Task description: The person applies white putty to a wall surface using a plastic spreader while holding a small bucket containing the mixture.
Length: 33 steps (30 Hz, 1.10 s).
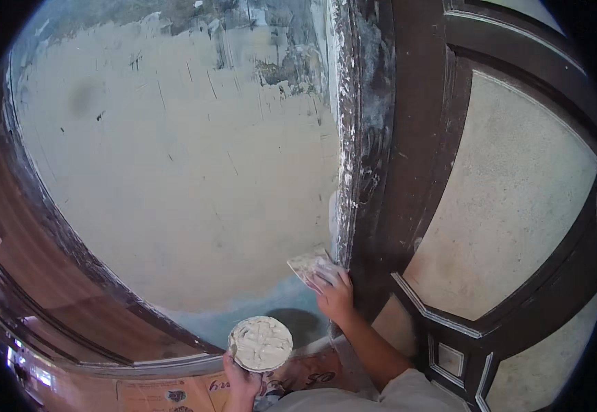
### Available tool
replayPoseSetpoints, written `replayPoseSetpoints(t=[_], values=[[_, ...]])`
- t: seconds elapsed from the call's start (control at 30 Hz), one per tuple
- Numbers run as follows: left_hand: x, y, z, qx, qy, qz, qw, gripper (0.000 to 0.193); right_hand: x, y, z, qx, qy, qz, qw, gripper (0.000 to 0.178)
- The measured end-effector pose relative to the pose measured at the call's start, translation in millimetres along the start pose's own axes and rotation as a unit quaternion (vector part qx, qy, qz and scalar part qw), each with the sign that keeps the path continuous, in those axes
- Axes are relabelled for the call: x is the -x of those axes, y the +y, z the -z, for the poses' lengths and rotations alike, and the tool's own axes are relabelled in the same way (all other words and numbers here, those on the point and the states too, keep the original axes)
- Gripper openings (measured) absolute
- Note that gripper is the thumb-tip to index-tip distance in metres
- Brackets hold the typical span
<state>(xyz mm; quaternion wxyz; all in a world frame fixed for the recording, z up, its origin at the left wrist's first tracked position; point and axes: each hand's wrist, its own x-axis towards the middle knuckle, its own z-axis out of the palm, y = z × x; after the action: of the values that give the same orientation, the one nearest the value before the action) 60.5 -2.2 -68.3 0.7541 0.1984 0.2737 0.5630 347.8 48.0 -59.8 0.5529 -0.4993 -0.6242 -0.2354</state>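
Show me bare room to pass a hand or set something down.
Passing: the panel left of the scraper and above the tub. Setting down: perhaps the cardboard left of the left hand. Crowded: the panel's lower right, where right hand and scraper sit beside the trim.

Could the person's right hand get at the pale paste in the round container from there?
Probably yes: the left hand holds the round container close by, its pale paste uncovered. Nothing visible blocks the right hand, though its fingers already hold a flat spreader.
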Motion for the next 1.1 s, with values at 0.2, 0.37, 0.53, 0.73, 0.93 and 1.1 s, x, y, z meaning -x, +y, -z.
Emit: replayPoseSetpoints(t=[0.2, 0.37, 0.53, 0.73, 0.93, 1.1], values=[[5, -14, -3, 0.006, -0.002, -0.012, 1.0, 0.058, -133, -7, 2, 0.095, 0.091, 0.131, 0.983, 0.034], [14, -12, -7, 0.029, -0.002, -0.014, 0.999, 0.059, -64, 30, -36, 0.154, 0.013, 0.028, 0.988, 0.034], [15, -4, 10, 0.026, 0.023, -0.033, 0.999, 0.06, 98, 24, -46, 0.045, -0.134, -0.118, 0.983, 0.033], [6, 6, 9, 0.019, 0.008, -0.061, 0.998, 0.059, 105, 11, -51, -0.358, -0.122, -0.468, 0.799, 0.028], [10, 19, -16, 0.008, 0.036, -0.07, 0.997, 0.063, -11, -32, -7, -0.622, -0.081, -0.484, 0.61, 0.032], [16, 30, -47, 0.027, 0.021, -0.062, 0.997, 0.061, -11, -46, -4, -0.622, -0.063, -0.423, 0.656, 0.029]])
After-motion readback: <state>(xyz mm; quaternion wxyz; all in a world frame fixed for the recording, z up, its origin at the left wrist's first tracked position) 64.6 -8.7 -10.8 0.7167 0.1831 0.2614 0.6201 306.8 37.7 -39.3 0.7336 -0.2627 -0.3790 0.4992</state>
